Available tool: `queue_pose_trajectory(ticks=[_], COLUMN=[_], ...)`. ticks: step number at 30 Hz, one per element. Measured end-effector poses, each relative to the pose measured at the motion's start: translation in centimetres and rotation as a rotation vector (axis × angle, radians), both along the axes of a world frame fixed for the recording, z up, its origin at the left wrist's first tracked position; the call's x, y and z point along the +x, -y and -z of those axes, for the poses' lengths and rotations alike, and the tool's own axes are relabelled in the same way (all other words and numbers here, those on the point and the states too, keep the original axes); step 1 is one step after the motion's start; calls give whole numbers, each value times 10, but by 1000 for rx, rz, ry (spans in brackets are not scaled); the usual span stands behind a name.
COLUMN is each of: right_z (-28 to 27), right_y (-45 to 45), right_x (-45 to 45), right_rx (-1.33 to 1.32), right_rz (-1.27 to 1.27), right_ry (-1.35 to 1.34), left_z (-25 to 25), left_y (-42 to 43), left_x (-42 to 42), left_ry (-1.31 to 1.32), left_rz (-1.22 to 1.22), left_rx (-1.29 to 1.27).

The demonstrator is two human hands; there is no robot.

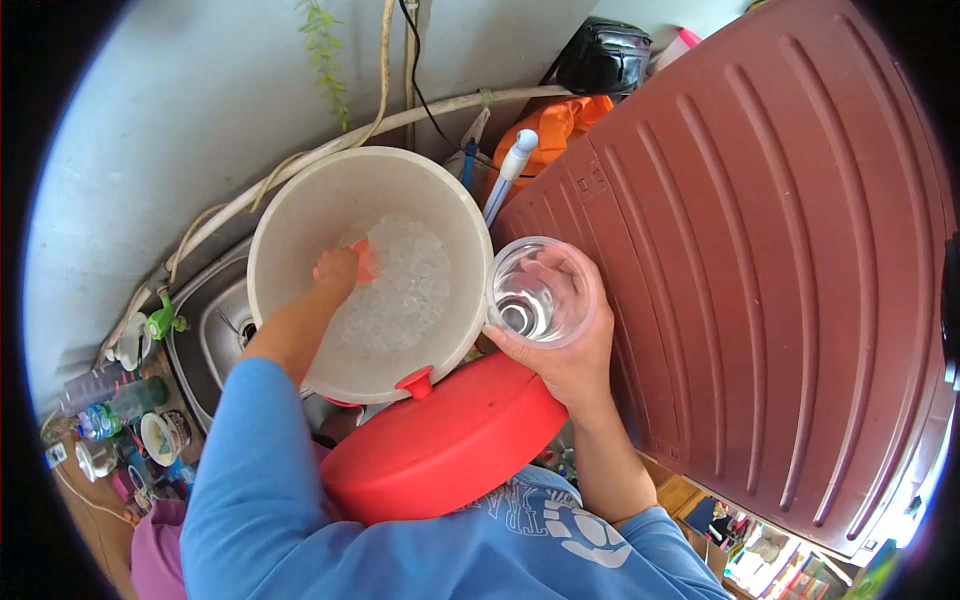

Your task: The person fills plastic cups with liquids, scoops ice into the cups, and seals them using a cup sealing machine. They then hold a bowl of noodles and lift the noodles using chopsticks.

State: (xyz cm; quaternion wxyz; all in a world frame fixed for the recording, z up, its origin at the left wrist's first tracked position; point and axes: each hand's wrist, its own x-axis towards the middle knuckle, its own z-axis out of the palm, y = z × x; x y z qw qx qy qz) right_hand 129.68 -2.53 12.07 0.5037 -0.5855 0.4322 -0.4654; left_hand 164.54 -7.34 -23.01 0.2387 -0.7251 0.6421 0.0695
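My left hand (337,268) reaches down inside a large white bucket (285,235). It is closed around an orange-red scoop (363,261), whose lower part sits at a heap of ice (405,280) on the bucket's bottom. Beside the bucket's right rim, my right hand (580,350) is wrapped round a clear plastic cup (543,290) with its mouth tilted up toward me; no ice is visible in it. A big red lid (450,440) with a knob stands tilted between my body and the bucket, below my right wrist.
To the left is a metal sink (215,330) with a green tap (162,315). Jars and bottles (140,400) crowd the lower left. A ridged maroon panel (740,260) closes off the right side. Behind the bucket are a pipe (430,112), a white-and-blue handle (512,170) and an orange bag (550,135).
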Motion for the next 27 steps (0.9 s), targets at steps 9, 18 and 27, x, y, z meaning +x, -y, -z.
queue_pose_trajectory(ticks=[9, 18, 27], right_z=[-2, -1, -23], right_y=[1, 2, 15], right_x=[3, 1, 10], right_rx=[-61, 24, 97], right_rz=[-23, -47, -151], right_ry=[-31, -6, -56], left_z=[7, 24, -106], left_y=[25, 12, -11], left_x=[24, -26, 18], left_ry=[-247, -592, -714], left_rz=[100, 144, 249], left_rx=[172, 60, -8])
